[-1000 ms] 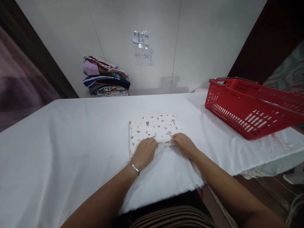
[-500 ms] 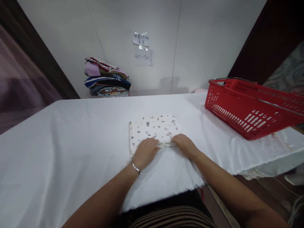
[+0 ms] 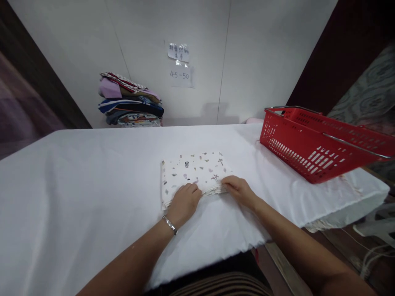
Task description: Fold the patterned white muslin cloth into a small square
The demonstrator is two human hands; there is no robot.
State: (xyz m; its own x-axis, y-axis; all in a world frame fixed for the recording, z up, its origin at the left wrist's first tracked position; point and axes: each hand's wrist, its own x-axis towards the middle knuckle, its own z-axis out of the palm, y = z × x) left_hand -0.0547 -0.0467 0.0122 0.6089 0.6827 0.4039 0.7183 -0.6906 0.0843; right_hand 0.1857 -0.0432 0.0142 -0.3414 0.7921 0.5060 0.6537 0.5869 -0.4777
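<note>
A folded white cloth [image 3: 197,166] printed with small palm trees, leaves and animals lies flat on the table before me. Several layers show along its near edge. My left hand [image 3: 185,201] has its fingers curled over that edge, left of the middle, with the thumb side hidden beneath. At the near right corner, my right hand [image 3: 239,189] pinches the layered edge between thumb and fingers. A silvery bracelet [image 3: 170,224] circles my left wrist.
White fabric covers the table [image 3: 101,176]. A red plastic basket [image 3: 321,146] with metal handles stands on its right side. Behind the far edge rises a stack of folded fabrics [image 3: 131,100], and paper signs [image 3: 180,65] are taped to the wall.
The view has shifted slightly, so everything sits a little further left. My right fingers have drawn closer together on the cloth's edge; my left hand stays on it.
</note>
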